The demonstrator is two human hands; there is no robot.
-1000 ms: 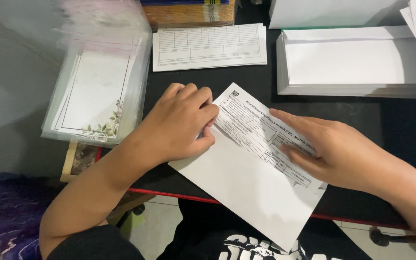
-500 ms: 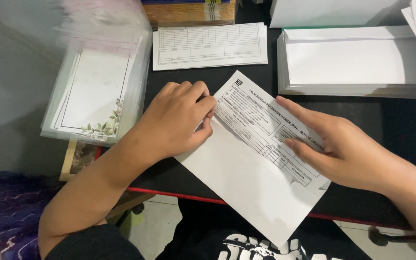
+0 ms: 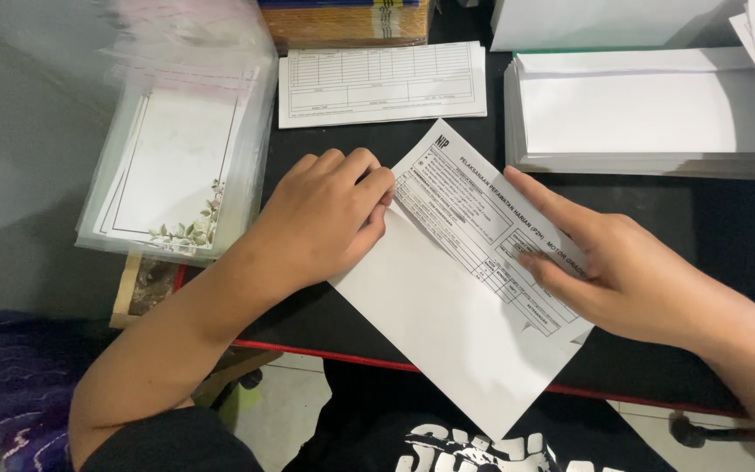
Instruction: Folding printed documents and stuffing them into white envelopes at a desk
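head view: printed form (image 3: 482,227) tucked partway into white envelope (image 3: 447,328), mid-frame, lower corner jutting past the red front edge of the desk (image 3: 709,236). left hand (image 3: 325,218) curled, fingertips pinching the envelope's mouth; right hand (image 3: 622,262) flat, fingers spread, pressing the form, grasping nothing. likely trouble: form creasing or skewing if pushed crooked, envelope sliding off the edge. tight room: envelope stack (image 3: 640,114) upper right, sleeved floral cards (image 3: 176,166) left, another form (image 3: 382,83) above.
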